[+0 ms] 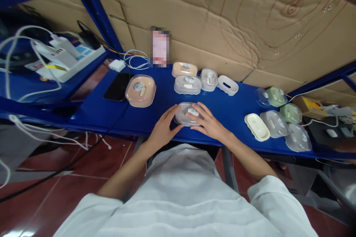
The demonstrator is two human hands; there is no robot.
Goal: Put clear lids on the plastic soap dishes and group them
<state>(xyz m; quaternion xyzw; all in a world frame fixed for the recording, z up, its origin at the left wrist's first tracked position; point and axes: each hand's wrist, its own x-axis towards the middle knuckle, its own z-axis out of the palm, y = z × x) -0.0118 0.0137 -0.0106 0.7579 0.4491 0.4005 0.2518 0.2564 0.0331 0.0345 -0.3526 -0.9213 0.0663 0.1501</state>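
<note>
A grey soap box (182,110) with a clear lid and a round sticker stands near the front edge of the blue table. My left hand (164,125) grips its left end, thumb at the front and fingers at the back. From the right, my right hand (210,123) holds the same box, its fingers curved over the lid and the right end, covering part of them. Behind it are another lidded grey soap box (188,86), a peach one (184,69), a smaller grey one (208,80) and a pale slotted tray (228,85).
A larger peach soap box (140,92) stands at the left beside a dark phone (117,87). To the right are a cream soap dish (257,127), clear lids (274,123) and green boxes (290,113). A propped-up phone (160,47) leans on the cardboard (194,14); a power strip (75,63) lies left.
</note>
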